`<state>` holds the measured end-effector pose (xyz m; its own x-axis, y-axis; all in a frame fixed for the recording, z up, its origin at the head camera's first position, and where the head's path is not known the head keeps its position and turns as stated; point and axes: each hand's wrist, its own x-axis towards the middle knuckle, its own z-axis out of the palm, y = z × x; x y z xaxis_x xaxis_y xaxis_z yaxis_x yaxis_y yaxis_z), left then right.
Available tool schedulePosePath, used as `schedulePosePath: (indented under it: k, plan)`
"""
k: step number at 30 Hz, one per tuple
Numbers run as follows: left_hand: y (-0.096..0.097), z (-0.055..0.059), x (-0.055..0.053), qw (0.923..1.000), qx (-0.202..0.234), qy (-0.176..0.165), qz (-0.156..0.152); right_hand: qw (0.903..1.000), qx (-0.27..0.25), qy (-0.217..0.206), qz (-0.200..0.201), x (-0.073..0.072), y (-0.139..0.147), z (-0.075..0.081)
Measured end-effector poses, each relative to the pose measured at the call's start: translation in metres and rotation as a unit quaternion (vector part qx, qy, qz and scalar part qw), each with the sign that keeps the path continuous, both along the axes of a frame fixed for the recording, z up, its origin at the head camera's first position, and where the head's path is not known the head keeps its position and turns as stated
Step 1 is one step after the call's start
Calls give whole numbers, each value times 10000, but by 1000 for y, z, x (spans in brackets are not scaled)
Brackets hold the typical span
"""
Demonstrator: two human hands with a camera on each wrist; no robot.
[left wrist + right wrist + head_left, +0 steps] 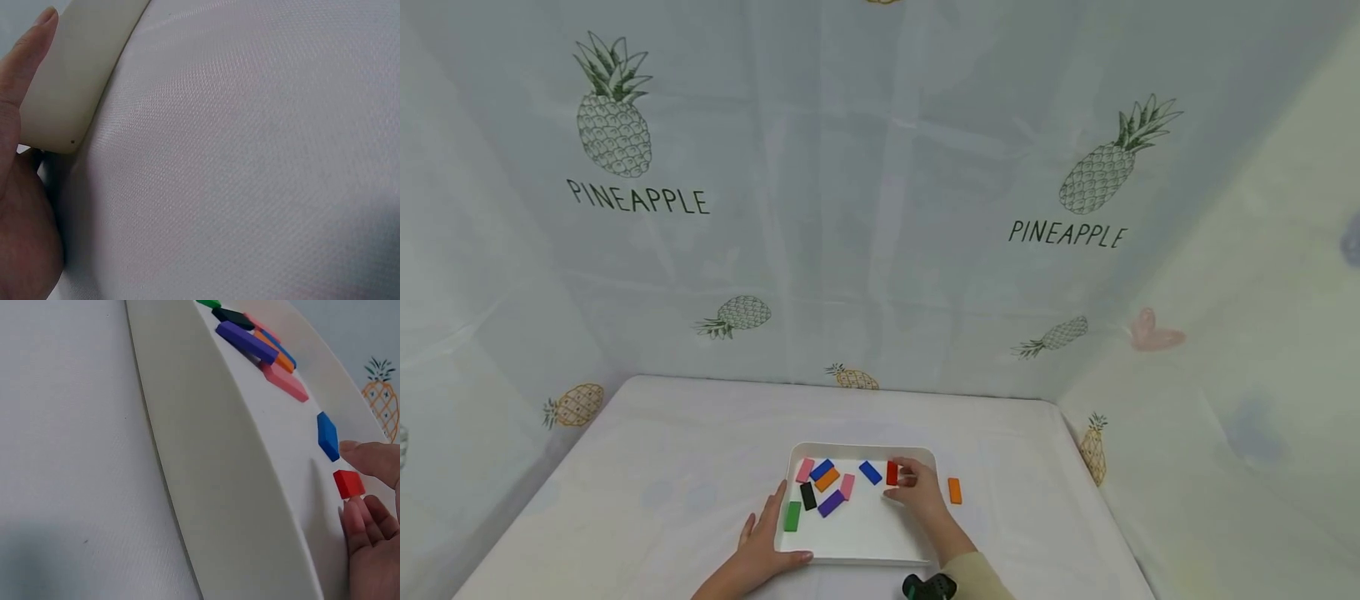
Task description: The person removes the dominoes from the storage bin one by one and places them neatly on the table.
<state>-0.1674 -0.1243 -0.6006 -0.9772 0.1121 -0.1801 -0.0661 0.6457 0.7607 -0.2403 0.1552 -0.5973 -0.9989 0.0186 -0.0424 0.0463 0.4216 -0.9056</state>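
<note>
A white tray (880, 546) lies on the covered table. My left hand (763, 537) rests against its near-left corner, fingers straight along the left wall and thumb on the near rim. In the left wrist view, the thumb (28, 56) lies against the tray wall (81, 69). Over the tray's right part, my right hand (921, 492) has fingertips at a red block (892, 473). The right wrist view shows this red block (349, 484) by the fingertips, with a gap to the thumb. A blue block (870, 472) lies just left of it.
In the tray's left half lie a green block (792, 516), a black block (808, 497), a purple block (831, 503), an orange block (827, 480) and several pink and blue ones. Outside, right of the tray, lies another orange block (955, 491). A dark device (928, 587) shows at the right wrist.
</note>
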Motion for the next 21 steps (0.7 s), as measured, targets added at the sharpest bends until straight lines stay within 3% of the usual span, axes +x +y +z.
schedulePosePath:
  k: [12, 21]
  plan:
    - [0, 1, -2, 10000, -10, -68, -43, 9987, 432, -208, -177, -14, 1, -13]
    - [-2, -3, -1, 10000, -13, -88, -13, 9977, 530, -257, -340, -15, -4, -12]
